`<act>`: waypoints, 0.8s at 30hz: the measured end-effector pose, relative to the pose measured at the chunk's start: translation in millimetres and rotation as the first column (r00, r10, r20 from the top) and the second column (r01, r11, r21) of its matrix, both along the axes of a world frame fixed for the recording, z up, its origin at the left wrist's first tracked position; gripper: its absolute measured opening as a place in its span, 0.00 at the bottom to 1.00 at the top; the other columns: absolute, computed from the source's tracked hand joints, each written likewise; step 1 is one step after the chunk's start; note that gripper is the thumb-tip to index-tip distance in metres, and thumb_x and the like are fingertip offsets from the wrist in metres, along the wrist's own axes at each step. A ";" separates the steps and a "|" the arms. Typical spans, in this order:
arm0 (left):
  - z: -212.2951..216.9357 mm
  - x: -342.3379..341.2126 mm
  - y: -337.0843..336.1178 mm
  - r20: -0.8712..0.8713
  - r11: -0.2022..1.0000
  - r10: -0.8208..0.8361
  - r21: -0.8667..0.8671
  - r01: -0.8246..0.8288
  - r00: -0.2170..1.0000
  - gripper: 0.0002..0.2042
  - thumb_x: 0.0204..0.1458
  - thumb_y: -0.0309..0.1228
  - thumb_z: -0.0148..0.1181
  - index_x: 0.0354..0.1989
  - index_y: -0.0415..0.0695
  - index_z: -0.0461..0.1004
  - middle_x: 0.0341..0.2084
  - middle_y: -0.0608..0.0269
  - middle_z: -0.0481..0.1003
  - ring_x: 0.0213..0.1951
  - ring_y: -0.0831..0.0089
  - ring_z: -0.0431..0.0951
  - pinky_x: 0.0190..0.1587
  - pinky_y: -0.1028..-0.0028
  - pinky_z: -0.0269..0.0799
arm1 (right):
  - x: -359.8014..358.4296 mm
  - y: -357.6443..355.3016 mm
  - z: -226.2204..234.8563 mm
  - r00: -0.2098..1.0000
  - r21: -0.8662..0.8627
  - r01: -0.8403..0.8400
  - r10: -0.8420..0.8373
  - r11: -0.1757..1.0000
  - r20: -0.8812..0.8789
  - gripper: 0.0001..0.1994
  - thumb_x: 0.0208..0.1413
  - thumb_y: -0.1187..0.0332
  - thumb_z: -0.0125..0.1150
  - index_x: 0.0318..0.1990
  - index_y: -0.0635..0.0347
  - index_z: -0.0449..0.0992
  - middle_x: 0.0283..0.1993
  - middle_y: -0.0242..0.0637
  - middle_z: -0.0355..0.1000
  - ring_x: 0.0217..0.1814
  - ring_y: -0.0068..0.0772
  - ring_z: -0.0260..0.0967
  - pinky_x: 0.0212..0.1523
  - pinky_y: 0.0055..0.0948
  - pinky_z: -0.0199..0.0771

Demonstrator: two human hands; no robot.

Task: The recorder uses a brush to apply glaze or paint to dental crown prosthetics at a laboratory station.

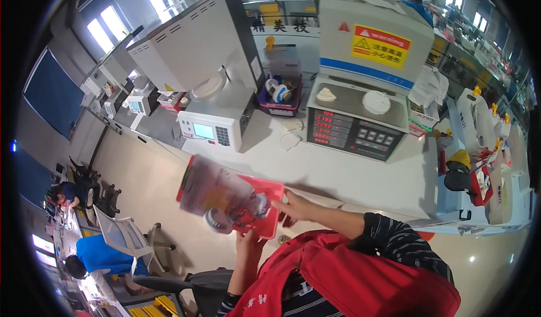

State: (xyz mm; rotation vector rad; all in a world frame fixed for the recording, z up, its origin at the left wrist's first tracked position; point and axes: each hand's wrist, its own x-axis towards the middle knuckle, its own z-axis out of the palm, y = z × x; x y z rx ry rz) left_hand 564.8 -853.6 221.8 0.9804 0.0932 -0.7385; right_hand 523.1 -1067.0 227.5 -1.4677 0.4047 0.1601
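Observation:
A shallow red tray [274, 188] is tilted in front of me, above the gap between bench and floor. My left hand [249, 245] is closed on its near edge, the thumb over the rim. At its right end, my right hand [294, 206] is closed round the rim, some fingers hidden beneath. Inside the tray lie a round whitish-grey piece [217, 220], another pale piece [258, 204] like a dental model, and small dark parts too blurred to name. A printed sheet [214, 184], blurred, covers the tray's left part.
On the white bench [332, 176] stand a furnace with a lit screen [204, 130] and a grey furnace [355, 123] with red digits. Between them is a purple basket [276, 112] of parts. White pads [290, 141] lie nearby. An office chair [121, 235] and a seated person are left.

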 end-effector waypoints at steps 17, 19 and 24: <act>-12.5 82.6 129.6 -0.071 0.961 0.150 0.246 -0.128 0.986 0.17 0.43 0.24 0.53 0.45 0.37 0.68 0.41 0.56 0.71 0.41 0.67 0.73 0.44 0.66 0.70 | 331.1 -206.0 -98.5 0.254 0.459 0.888 -0.866 0.031 -0.431 0.23 0.52 0.55 0.46 0.53 0.59 0.61 0.49 0.52 0.63 0.44 0.56 0.66 0.50 0.60 0.60; -7.5 92.4 128.8 -0.088 0.960 0.137 0.259 -0.110 0.987 0.17 0.43 0.25 0.53 0.45 0.38 0.67 0.41 0.56 0.71 0.41 0.66 0.73 0.44 0.66 0.70 | 336.9 -214.3 -103.7 0.290 0.451 0.891 -0.834 0.057 -0.469 0.20 0.55 0.61 0.42 0.53 0.59 0.61 0.49 0.50 0.62 0.45 0.56 0.66 0.50 0.63 0.60; -0.6 128.7 131.5 -0.102 0.965 0.064 0.261 -0.035 0.993 0.19 0.43 0.25 0.53 0.46 0.38 0.66 0.42 0.55 0.71 0.42 0.66 0.73 0.44 0.65 0.70 | 324.1 -203.9 -80.9 0.403 0.696 0.717 -0.842 0.046 -0.359 0.18 0.58 0.69 0.34 0.55 0.60 0.59 0.55 0.51 0.59 0.53 0.60 0.61 0.54 0.64 0.60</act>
